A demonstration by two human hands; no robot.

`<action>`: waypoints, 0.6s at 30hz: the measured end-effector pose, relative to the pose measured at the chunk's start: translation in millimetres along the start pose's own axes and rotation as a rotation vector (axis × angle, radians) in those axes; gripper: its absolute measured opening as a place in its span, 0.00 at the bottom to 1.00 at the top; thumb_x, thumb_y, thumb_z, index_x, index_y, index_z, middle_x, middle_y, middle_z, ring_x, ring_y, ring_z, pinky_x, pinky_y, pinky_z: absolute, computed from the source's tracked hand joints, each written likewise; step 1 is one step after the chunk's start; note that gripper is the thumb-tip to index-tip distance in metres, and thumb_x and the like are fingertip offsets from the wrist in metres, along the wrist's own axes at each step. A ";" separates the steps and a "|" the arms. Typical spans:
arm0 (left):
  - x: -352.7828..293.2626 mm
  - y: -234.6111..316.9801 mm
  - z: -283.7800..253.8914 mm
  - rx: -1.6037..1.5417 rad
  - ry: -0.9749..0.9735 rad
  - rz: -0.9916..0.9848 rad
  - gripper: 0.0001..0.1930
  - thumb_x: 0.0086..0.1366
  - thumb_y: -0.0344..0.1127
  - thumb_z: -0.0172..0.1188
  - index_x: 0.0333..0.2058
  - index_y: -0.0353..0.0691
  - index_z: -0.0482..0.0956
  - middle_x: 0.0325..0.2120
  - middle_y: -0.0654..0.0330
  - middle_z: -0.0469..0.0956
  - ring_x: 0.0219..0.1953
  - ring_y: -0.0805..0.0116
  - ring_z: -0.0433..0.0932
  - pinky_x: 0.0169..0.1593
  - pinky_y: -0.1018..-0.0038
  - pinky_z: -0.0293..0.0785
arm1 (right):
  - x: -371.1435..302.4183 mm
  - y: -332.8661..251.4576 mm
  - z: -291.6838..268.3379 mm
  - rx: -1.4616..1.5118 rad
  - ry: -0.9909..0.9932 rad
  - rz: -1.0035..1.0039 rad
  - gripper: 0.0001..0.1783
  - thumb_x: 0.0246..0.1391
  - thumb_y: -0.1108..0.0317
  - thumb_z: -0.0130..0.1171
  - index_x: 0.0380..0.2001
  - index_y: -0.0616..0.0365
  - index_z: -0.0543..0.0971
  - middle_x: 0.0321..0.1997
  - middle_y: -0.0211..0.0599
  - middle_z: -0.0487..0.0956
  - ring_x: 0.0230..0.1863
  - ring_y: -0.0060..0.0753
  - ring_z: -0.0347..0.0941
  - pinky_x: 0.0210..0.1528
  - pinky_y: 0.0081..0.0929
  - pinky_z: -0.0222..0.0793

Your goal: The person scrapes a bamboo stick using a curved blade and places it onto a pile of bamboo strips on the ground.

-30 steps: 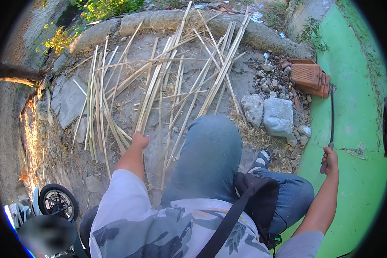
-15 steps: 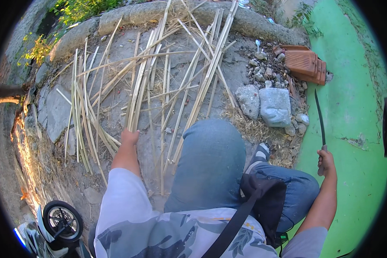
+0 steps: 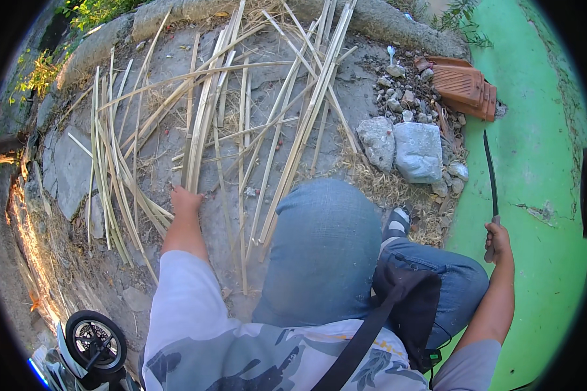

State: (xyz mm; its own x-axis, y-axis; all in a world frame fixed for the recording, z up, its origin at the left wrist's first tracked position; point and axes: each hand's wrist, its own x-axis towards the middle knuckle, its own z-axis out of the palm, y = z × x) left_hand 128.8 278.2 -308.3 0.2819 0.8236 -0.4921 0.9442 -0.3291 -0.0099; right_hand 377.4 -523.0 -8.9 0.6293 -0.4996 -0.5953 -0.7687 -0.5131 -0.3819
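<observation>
Pale, dry split cane strips (image 3: 241,124) lie fanned across a cracked stone and dirt ground (image 3: 65,169), their long ends pointing away from the person, who crouches over them in blue jeans. The left hand (image 3: 186,201) reaches down to the near ends of a tight bundle of strips, fingers curled at them; whether the grip has fully clenched on a strip cannot be told, as the fingers are hidden under the hand. The right hand (image 3: 497,240) is out to the side, grip clenched around the handle of a long dark blade (image 3: 489,169) that points up and away, seemingly kept clear of the body and the strips. Two grey stones (image 3: 404,148) sit just beyond the raised knee, with rubble and reddish roof tiles (image 3: 466,86) farther off. A bright green painted surface (image 3: 541,130) runs along the right. A scooter wheel (image 3: 96,341) shows at lower left.
</observation>
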 end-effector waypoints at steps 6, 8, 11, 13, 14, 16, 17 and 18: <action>3.0 -14.7 17.3 0.005 -0.062 0.055 0.30 0.53 0.39 0.69 0.52 0.29 0.74 0.54 0.35 0.72 0.58 0.40 0.73 0.62 0.56 0.72 | -4.1 -14.4 7.7 -0.023 0.003 -0.043 0.11 0.52 0.62 0.63 0.30 0.48 0.70 0.19 0.20 0.66 0.16 0.18 0.59 0.18 0.22 0.58; -2.3 -15.8 21.0 -0.032 -0.018 0.066 0.28 0.54 0.38 0.66 0.51 0.29 0.75 0.53 0.35 0.73 0.57 0.39 0.73 0.61 0.55 0.72 | -6.1 -17.7 10.7 -0.034 -0.005 -0.059 0.11 0.52 0.62 0.63 0.30 0.49 0.70 0.19 0.20 0.66 0.16 0.17 0.60 0.18 0.21 0.58; -1.5 -21.1 31.6 -0.086 0.083 0.110 0.28 0.53 0.38 0.65 0.51 0.29 0.75 0.52 0.35 0.74 0.56 0.38 0.75 0.61 0.54 0.72 | 0.3 -12.1 7.5 -0.030 0.004 -0.068 0.11 0.53 0.61 0.63 0.28 0.47 0.69 0.18 0.20 0.67 0.14 0.18 0.60 0.17 0.23 0.60; -2.7 -22.6 37.2 -0.069 0.021 0.118 0.28 0.54 0.39 0.63 0.51 0.27 0.74 0.52 0.34 0.73 0.56 0.37 0.74 0.61 0.54 0.71 | 3.2 -9.4 5.9 -0.028 0.003 -0.067 0.11 0.53 0.61 0.63 0.27 0.47 0.69 0.18 0.20 0.67 0.14 0.18 0.60 0.17 0.23 0.60; -5.9 -20.5 36.2 -0.070 0.024 0.118 0.28 0.54 0.39 0.63 0.51 0.27 0.74 0.52 0.34 0.73 0.56 0.37 0.74 0.61 0.54 0.71 | 3.7 -8.8 5.7 -0.028 0.011 -0.063 0.11 0.53 0.61 0.63 0.27 0.47 0.69 0.18 0.20 0.67 0.14 0.18 0.60 0.17 0.23 0.60; -12.2 -17.0 32.6 -0.120 -0.008 0.099 0.27 0.54 0.40 0.63 0.49 0.27 0.76 0.53 0.33 0.73 0.57 0.38 0.74 0.61 0.56 0.71 | 4.5 -6.9 6.3 -0.033 0.010 -0.068 0.11 0.53 0.61 0.63 0.27 0.47 0.69 0.18 0.20 0.67 0.14 0.18 0.60 0.17 0.23 0.60; -15.5 -16.9 29.8 -0.119 -0.009 0.098 0.27 0.54 0.40 0.63 0.49 0.27 0.76 0.53 0.33 0.73 0.57 0.38 0.74 0.61 0.56 0.71 | 4.1 -5.5 5.9 -0.043 0.010 -0.069 0.11 0.53 0.61 0.62 0.28 0.47 0.69 0.18 0.20 0.67 0.14 0.18 0.60 0.17 0.23 0.59; -18.6 -17.1 27.1 -0.137 -0.030 0.122 0.31 0.54 0.43 0.65 0.52 0.27 0.73 0.55 0.33 0.72 0.58 0.39 0.73 0.63 0.56 0.70 | 4.6 -3.9 4.8 -0.044 0.010 -0.068 0.11 0.53 0.61 0.62 0.28 0.47 0.69 0.18 0.20 0.67 0.14 0.18 0.60 0.17 0.23 0.59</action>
State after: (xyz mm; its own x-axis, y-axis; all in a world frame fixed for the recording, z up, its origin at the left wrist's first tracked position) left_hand 102.8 256.0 -322.6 0.3923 0.7669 -0.5079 0.9183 -0.3581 0.1687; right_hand 382.7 -519.9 -13.6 0.6812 -0.4690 -0.5621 -0.7184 -0.5762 -0.3898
